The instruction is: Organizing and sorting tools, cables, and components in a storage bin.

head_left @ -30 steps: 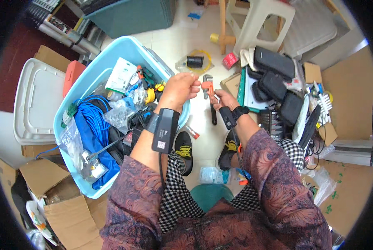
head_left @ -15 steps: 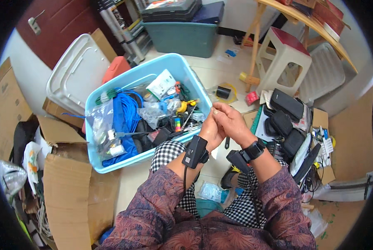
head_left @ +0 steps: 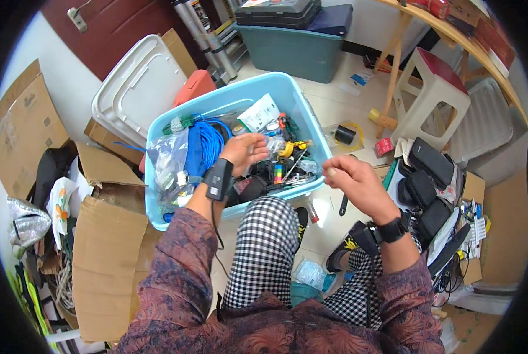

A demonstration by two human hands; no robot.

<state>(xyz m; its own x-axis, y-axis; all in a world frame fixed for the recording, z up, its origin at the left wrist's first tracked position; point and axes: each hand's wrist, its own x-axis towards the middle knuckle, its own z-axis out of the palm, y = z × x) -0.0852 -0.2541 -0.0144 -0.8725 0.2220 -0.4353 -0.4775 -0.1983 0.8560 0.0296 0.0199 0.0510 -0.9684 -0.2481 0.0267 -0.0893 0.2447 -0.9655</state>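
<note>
My left hand (head_left: 244, 154) is over the light blue bin (head_left: 157, 203), its fingers stretched out and nothing visible in it. Below and beside it lie a coil of blue cable (head_left: 209, 144), a white packet (head_left: 260, 113), clear plastic bags (head_left: 172, 156) and a yellow item (head_left: 288, 148). A small block with coloured stripes (head_left: 278, 173) sits among dark tools. Just off the bin's right edge, my right hand (head_left: 353, 180) has its fingers curled and thumb pressed in. Whatever its fingertips may hold is too small to make out.
Black cases (head_left: 427, 159) are piled on the right, near a stool (head_left: 435, 88) and a wooden table (head_left: 470, 44). An opened cardboard box (head_left: 107, 265) stands on the left. A white lid (head_left: 137, 82) leans behind the bin. A plastic packet (head_left: 311, 273) lies between my feet.
My hands were together at the bin's right edge. The left has moved left over the bin and opened; the right has shifted slightly right. The whole view has shifted, too.
</note>
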